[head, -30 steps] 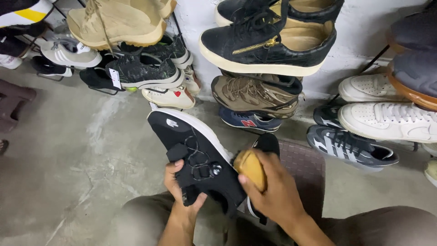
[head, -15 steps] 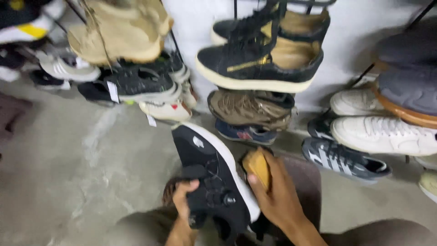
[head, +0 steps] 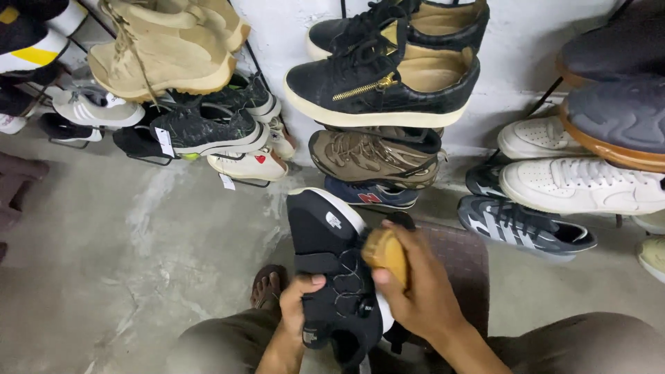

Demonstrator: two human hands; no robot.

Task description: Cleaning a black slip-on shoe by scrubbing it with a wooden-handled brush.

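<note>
A person's left hand (head: 299, 299) wraps its fingers around the side of a black sneaker (head: 331, 273) with a white sole, held over their lap. The right hand (head: 419, 291) grips a tan brush (head: 386, 255) pressed against the sneaker's upper; cleaning looks midway, the toe showing no lather or dust. Below lies a bare, scuffed concrete floor (head: 125, 263). Other shoes crowd wire racks (head: 388, 83) against a white wall (head: 512, 55).

tan boots (head: 163, 52), white sneaker (head: 582, 187), concrete floor (head: 104, 263)

Dim, even light — edges slightly stretched.
</note>
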